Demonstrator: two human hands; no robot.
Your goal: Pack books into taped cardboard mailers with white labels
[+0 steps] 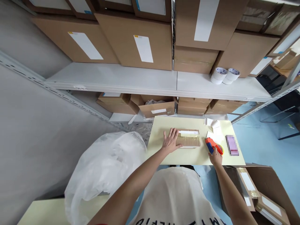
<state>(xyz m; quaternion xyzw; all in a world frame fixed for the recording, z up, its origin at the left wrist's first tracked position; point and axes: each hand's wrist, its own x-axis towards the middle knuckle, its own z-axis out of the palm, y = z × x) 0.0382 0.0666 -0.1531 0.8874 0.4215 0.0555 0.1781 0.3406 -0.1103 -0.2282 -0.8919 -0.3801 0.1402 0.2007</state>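
Observation:
A small cardboard box (189, 142) lies flat on the pale yellow table (159, 125), with clear tape and a white label on its top. My left hand (170, 142) rests on the box's left end, fingers spread. To the right of the box, my right hand (215, 157) is wrapped round a red and blue tape dispenser (209, 144) with a yellow roll in it. The dispenser is at the table's right half, apart from the box. My palm hides part of its handle.
White papers (214, 126) and a blurred purple item (232, 145) lie at the table's right. Shelves (145, 76) with cardboard boxes (150, 40) and white tape rolls (219, 76) stand behind. A big plastic bag (105, 162) is at left; an open carton (269, 181) of boxes, lower right.

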